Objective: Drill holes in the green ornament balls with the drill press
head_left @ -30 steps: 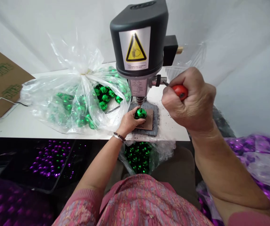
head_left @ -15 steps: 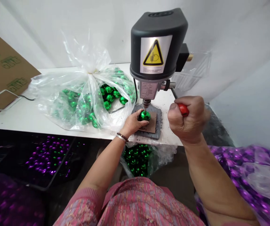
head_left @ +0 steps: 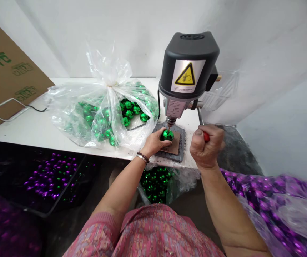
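The thumb and fingers of the left hand (head_left: pixel 152 143) grasp a green faceted ball (head_left: pixel 167 135), which sits between their tips with its right side exposed. It lies over a brown board (head_left: pixel 175 147), beneath the drill bit (head_left: pixel 169 127); whether the bit has entered it is too small to tell. The right hand (head_left: pixel 208 147) clenches the red knob (head_left: pixel 206 136) of the drill press (head_left: pixel 193 50). Leftward, a clear bag (head_left: pixel 62 103) holds more green balls (head_left: pixel 128 113).
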`<state>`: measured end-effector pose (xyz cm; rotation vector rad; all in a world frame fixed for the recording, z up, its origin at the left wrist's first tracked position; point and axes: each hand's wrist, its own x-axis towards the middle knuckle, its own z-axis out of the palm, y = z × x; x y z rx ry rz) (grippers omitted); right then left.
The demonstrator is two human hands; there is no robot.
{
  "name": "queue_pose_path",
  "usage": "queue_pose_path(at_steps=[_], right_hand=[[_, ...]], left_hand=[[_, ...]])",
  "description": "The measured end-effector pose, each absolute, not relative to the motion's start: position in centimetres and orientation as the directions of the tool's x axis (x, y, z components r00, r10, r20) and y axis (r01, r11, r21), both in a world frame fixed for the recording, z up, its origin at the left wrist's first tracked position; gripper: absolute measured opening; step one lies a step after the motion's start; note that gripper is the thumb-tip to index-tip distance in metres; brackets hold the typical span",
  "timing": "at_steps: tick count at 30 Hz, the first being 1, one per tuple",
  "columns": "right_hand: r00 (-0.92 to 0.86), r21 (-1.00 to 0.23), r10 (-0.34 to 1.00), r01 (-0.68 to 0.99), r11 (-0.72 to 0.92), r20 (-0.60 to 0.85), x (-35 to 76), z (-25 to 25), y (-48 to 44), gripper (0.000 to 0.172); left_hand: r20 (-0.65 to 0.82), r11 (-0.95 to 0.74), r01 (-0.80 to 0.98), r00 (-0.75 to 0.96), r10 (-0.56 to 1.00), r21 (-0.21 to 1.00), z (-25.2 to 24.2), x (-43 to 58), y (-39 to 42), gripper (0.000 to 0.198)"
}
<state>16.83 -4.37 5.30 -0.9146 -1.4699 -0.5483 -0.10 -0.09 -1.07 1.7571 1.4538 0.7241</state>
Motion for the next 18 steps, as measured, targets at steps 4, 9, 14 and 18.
queue_pose_path(at_steps=[4,9,14,18], right_hand=[[0.176,-0.316,0.284,0.749,0.583,0.942,16.7,7.9,-4.1,0.006],[0.316,-0.576,0.505,0.629,0.522,0.803,16.9,13.1,-2.9,0.020],[0.316,-0.610,0.541,0.581,0.539,0.779,17.1,13.5,-2.4,0.017],[0.315,-0.608,0.536,0.564,0.559,0.784,17.0,12.9,-2.6,0.015]], left_hand=[[-0.015,-0.099,0.558,0.196,0.980,0.824,-0.8,0.0,-0.2,0.068],[0.009,-0.126,0.495,0.231,0.973,0.860,-0.1,-0.9,-1.9,0.060],[0.016,-0.252,0.496,0.432,0.902,0.831,0.5,-3.7,-5.5,0.071],[-0.077,-0.247,0.526,0.518,0.852,0.814,1.3,-6.4,-6.0,0.068]])
